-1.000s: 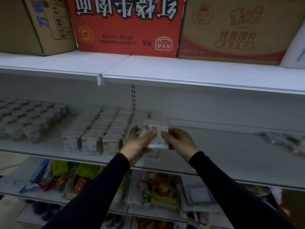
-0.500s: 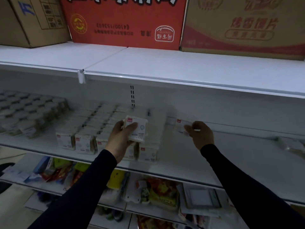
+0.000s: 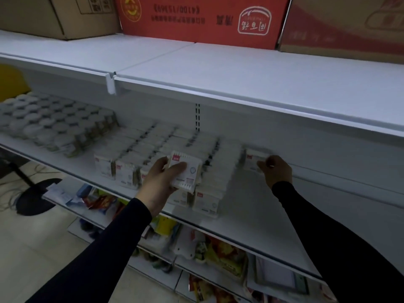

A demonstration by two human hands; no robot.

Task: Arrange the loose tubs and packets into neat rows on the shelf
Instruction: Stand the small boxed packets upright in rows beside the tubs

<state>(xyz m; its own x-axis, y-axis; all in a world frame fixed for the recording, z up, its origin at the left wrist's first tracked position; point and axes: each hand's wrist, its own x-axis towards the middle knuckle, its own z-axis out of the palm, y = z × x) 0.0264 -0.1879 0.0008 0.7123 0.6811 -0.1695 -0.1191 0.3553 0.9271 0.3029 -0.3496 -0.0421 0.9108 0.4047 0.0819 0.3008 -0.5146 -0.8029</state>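
The left hand grips a small white box with a red mark at its top corner, thumb across the front face and fingers curled behind it. The box is held upright just above the front of the rows of boxes on the middle shelf, near the gap between the third and fourth rows from the left. Half a second ago this box sat a little higher and further back over the stack; it is now lower and closer to the front edge.

The right hand pinches a second box by its right end, fingers curled round it. This box is just beside the right edge of the rows, at the back of the shelf near the rear wall; whether it rests on the shelf cannot be told. A second ago both hands were together on one bundle in front of the rows; the hands are now well apart, each with its own box. Since half a second ago the right hand has stayed in much the same place against the back.

Left of the boxes stands a block of round-lidded tubs, blurred. The shelf above carries a red carton between two brown cartons. The shelf below holds mixed coloured packets. The view has dropped and swung left since the earlier frames, showing more floor and a dark round base at lower left.
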